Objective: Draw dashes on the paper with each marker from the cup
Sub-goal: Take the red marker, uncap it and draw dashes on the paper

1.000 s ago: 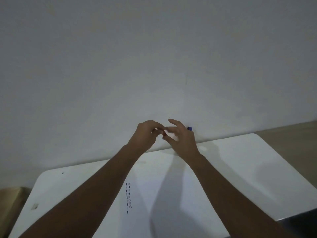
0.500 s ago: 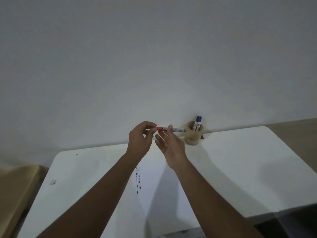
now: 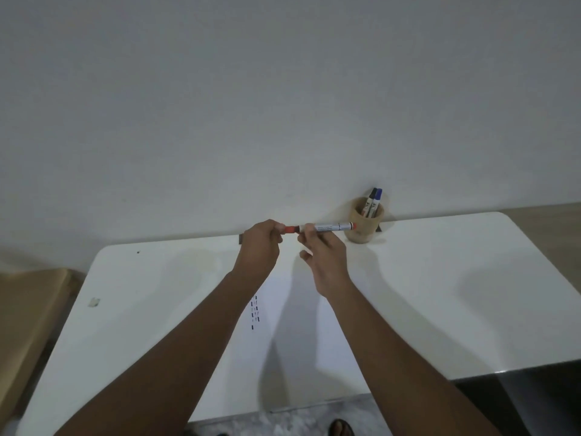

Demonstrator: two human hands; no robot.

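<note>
A plain pale wall (image 3: pixel 283 105) fills the upper half of the view, and below it a white table (image 3: pixel 440 294) with rounded corners stands against the wall. A sheet of paper (image 3: pixel 301 325) lies on the table between the two forearms, hard to tell from the tabletop; short dark dashes (image 3: pixel 254 311) run in two short columns on it, just beside the left forearm. A brown cardboard-coloured surface (image 3: pixel 28 309) shows at the far left, beyond the table's edge.

Both hands are raised above the table near its far edge. The left hand (image 3: pixel 259 247) has its grip closed on the red cap (image 3: pixel 290 229) at one end of a marker. The right hand (image 3: pixel 325 256) pinches the white barrel of the same marker (image 3: pixel 328 227) between thumb and fingertips, the other fingers loosely spread. The marker lies level, its far end pointing toward the cup; whether the cap is on or pulled free cannot be told.

The tan cup (image 3: pixel 361 231) stands at the back of the table by the wall, just right of the hands. Two markers stand in it, one with a black cap (image 3: pixel 373 194) and one with a blue cap (image 3: pixel 379 193). A small scrap (image 3: pixel 93 302) lies on the table's left side.
</note>
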